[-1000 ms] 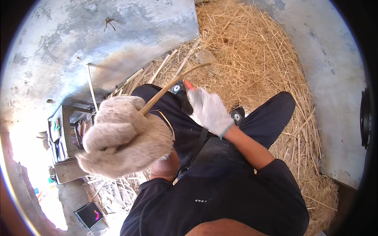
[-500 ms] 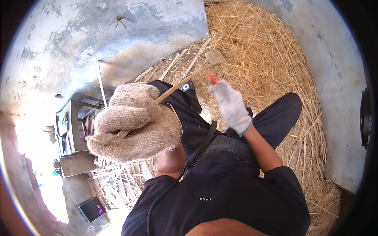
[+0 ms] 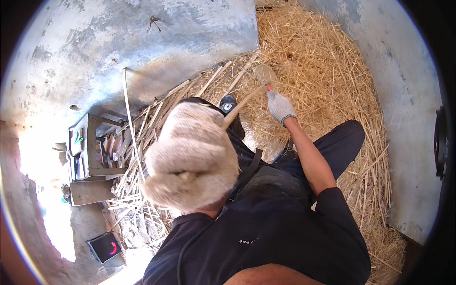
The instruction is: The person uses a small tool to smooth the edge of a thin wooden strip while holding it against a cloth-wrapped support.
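My left hand (image 3: 192, 156), in a thick beige knitted glove, is closed around a long split strip (image 3: 242, 105), apparently bamboo. One end of the strip slants away from the glove toward the far right. My right hand (image 3: 281, 105), in a thin whitish glove, grips a knife by its red handle (image 3: 269, 88). Its broad greyish blade (image 3: 265, 74) looks blurred and lies at or close to the strip's far end; whether they touch, I cannot tell. My forearm is stretched out over my bent right leg.
Pale shavings (image 3: 327, 61) are heaped ahead and to the right, against a grey wall (image 3: 403, 95). Loose strips (image 3: 218, 76) lie at the left wall's foot, and one long thin strip (image 3: 128, 104) leans there. A shelf unit (image 3: 107, 166) and a dark flat device (image 3: 104, 248) stand left.
My left hand has moved right and swung nearer my body with the strip. My right hand has reached farther away, bringing the knife's blade out over the shavings.
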The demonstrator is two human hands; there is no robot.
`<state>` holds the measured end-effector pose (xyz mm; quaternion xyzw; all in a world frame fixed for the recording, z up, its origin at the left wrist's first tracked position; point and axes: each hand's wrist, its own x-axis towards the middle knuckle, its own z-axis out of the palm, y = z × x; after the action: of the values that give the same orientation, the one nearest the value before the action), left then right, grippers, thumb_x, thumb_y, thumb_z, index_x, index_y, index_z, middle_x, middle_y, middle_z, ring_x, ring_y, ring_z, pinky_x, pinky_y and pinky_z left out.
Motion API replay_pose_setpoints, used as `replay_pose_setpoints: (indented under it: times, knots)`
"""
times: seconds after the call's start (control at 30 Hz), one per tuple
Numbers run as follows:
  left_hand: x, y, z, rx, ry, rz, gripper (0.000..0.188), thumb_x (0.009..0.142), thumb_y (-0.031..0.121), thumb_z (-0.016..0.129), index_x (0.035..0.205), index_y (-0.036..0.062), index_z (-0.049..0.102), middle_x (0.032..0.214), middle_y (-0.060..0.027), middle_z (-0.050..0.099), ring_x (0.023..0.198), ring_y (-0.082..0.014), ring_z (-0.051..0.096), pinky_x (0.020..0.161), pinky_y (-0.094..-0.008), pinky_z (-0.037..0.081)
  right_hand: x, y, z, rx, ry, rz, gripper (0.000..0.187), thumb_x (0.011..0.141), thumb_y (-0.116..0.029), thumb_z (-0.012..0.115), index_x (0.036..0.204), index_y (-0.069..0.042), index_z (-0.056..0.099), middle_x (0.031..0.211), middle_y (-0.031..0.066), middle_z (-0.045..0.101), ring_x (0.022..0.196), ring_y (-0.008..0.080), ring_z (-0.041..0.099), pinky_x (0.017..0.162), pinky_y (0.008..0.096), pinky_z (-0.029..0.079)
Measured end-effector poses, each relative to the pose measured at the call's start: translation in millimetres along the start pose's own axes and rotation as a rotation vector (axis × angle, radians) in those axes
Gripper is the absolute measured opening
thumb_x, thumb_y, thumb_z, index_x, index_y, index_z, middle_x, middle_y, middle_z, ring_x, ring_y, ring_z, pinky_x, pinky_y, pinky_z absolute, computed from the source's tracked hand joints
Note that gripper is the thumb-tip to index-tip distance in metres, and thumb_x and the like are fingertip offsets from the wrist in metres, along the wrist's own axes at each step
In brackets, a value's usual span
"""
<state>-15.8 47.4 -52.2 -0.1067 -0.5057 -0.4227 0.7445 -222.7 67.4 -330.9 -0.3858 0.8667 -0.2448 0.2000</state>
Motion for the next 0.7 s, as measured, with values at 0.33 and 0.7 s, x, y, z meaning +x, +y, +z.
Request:
replay_pose_setpoints:
  times: [0.33, 0.7]
  knots:
    - [20, -11, -45, 0.08, -0.041, 0.021, 0.054, 0.104, 0.051, 0.046, 0.071, 0.0089, 0.053, 0.051, -0.0019, 0.046, 0.043, -0.0112, 0.046, 0.039, -0.0239, 0.046, -45, -50, -16, 0.313, 0.06, -0.145, 0.058, 0.105, -0.049, 0.032, 0.114, -0.002, 0.066, 0.1, 0.0344, 0.066, 0.097, 0.0532, 0.063, 0.084, 0.0592, 0.051]
    - [7, 1, -45, -0.006, -0.082, -0.122, 0.048, 0.102, 0.037, 0.043, 0.062, 0.0121, 0.043, 0.048, 0.0002, 0.043, 0.041, -0.0095, 0.044, 0.041, -0.0269, 0.044, 72, 43, 82, -0.061, -0.102, 0.134, 0.052, 0.102, -0.044, 0.043, 0.126, -0.001, 0.063, 0.119, 0.0264, 0.067, 0.107, 0.0429, 0.066, 0.088, 0.0497, 0.054]
